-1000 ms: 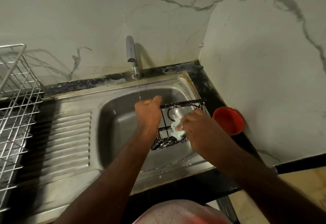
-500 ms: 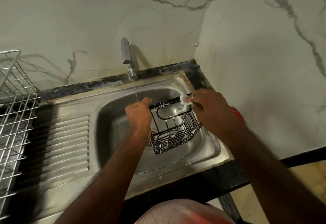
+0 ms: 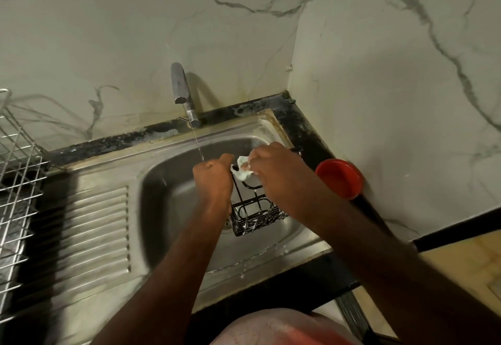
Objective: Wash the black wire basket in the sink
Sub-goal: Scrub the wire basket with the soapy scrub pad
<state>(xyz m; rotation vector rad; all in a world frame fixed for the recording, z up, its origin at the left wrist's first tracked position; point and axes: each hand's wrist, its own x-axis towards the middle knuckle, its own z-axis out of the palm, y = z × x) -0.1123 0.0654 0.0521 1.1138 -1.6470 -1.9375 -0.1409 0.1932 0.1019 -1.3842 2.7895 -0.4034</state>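
Your left hand point(image 3: 212, 179) has its grip curled tight around the upper left edge of the black wire basket point(image 3: 256, 213), holding it tilted inside the sink point(image 3: 173, 190), just right of frame centre. Your right hand point(image 3: 273, 167) pinches a pale soapy cloth point(image 3: 243, 172) against the basket's top rim, close beside your left knuckles. Suds cling to the basket's lower wires, so by my reading you are in the scrubbing step, working the rim, with rinsing not yet done. A thin stream runs from the tap point(image 3: 180, 87) at upper centre and lands just by your left hand. Next you will likely need to keep the left grip firm while you draw the cloth along the remaining wires, then turn the basket under the stream; wet, soapy wire may slip. A red bowl point(image 3: 339, 177) sits on the dark tabletop point(image 3: 306, 127) at the right, and a wire dish rack point(image 3: 16, 182) stands at the far left edge.
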